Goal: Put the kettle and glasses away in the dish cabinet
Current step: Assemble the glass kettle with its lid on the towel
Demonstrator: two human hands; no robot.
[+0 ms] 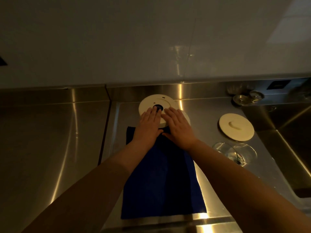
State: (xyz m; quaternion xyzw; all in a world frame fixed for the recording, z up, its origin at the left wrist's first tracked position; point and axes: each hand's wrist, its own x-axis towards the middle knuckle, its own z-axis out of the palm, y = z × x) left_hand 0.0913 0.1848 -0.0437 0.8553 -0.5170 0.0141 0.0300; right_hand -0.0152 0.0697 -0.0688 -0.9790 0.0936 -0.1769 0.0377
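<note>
Dim, warm-toned wide-angle view — bright glare streaks on the steel counter point(210, 115), edges bent and soft.

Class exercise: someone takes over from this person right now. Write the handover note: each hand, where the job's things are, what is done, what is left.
Left hand and right hand: both flat, fingers straight, resting on the upturned cream round kettle at the back of the steel counter, above the blue cloth.
Cream round lid lies apart, to the right.
Two clear glasses sit beside the sink.
Done: nothing stored yet.
Left: kettle, probably its lid, and glasses into the cabinet, which is out of view.
</note>
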